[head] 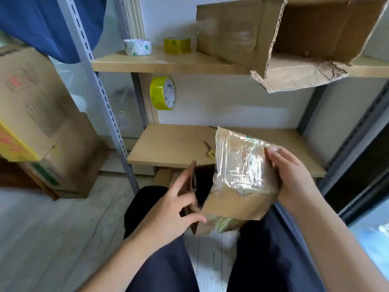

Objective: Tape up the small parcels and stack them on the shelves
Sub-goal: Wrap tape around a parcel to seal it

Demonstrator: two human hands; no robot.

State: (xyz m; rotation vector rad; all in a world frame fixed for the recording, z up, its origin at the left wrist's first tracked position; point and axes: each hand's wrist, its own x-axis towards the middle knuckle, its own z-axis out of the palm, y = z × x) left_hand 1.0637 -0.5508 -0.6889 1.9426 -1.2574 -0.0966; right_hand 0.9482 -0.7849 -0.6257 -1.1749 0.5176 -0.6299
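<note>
There is one view only, from a wide-angle camera worn on the person's head. It looks forward and steeply down over their lap, close to both hands, with the lower shelf (168, 148) just beyond and the upper shelf (160, 62) above it. Straight lines bow toward the frame's edges. The floor (52, 239) fills the lower left.

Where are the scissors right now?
In the head view the scissors lie on the lower shelf, just left of the taped parcel that the right hand holds.
</note>
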